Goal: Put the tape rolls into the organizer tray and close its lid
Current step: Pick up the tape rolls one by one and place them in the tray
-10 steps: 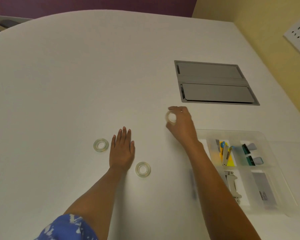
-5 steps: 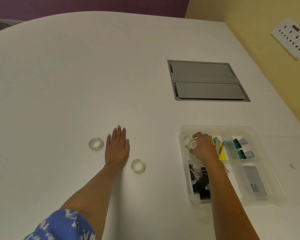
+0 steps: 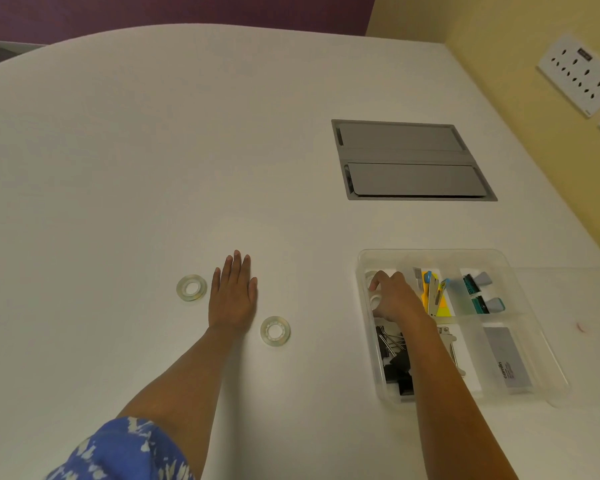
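Observation:
Two clear tape rolls lie flat on the white table: one roll (image 3: 191,288) left of my left hand, another roll (image 3: 275,331) by its wrist on the right. My left hand (image 3: 233,296) rests flat on the table between them, fingers together, holding nothing. The clear organizer tray (image 3: 430,255) stands at the right with its clear lid (image 3: 575,306) lying open to the right. My right hand (image 3: 394,296) is down in the tray's far-left compartment, fingers curled on a third tape roll (image 3: 375,299), which is mostly hidden.
The tray also holds black binder clips (image 3: 395,365), a staple remover, yellow notes, small stamps and a grey box (image 3: 506,362). A grey cable hatch (image 3: 409,161) is set into the table beyond the tray. A yellow wall with a socket panel (image 3: 582,74) borders the right.
My right hand carried a tape roll from mid-table to the right and lowered it into the tray's far-left compartment. My left hand and the two other rolls stayed put.

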### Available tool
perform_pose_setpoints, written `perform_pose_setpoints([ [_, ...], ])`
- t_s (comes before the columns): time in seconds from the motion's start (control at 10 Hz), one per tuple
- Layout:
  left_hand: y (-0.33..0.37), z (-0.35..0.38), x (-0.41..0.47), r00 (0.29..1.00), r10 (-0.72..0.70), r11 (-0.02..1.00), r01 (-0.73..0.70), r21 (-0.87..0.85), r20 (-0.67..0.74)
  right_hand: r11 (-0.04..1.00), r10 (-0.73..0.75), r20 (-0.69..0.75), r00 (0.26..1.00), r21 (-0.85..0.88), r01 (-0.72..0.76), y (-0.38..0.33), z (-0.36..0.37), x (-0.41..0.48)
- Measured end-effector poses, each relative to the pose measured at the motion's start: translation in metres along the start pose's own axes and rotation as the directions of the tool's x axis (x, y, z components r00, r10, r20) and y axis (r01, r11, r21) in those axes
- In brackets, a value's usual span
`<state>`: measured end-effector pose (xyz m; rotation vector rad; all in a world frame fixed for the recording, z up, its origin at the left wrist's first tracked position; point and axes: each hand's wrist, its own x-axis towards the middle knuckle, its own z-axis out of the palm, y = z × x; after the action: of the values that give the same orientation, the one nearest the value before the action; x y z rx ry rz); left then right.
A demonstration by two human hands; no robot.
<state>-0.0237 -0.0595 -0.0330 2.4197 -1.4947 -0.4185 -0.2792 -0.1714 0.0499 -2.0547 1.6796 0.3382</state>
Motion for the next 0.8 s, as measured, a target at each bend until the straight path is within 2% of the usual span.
perform_pose_setpoints([
  [0.2,0.0,-0.001,-0.001,1.0,0.001,1.0,-0.001,0.002,0.013,1.0,0.008,0.062,0.998,-0.021,-0.006,0.002,-0.005,-0.001],
  [0.6,-0.001,0.0,-0.001,1.0,0.008,1.0,-0.008,-0.008,0.014,0.993,0.091,0.087,0.992,-0.085,-0.084,-0.001,-0.008,0.002],
  [0.7,-0.001,-0.001,-0.001,1.0,0.007,1.0,-0.007,-0.008,0.014,0.996,0.086,0.117,0.989,-0.037,-0.082,0.001,-0.011,0.004],
  [0.8,0.0,-0.001,-0.002,1.0,0.001,1.0,-0.001,-0.011,0.017,0.989,0.096,0.155,0.983,0.099,-0.113,0.006,-0.015,0.007],
])
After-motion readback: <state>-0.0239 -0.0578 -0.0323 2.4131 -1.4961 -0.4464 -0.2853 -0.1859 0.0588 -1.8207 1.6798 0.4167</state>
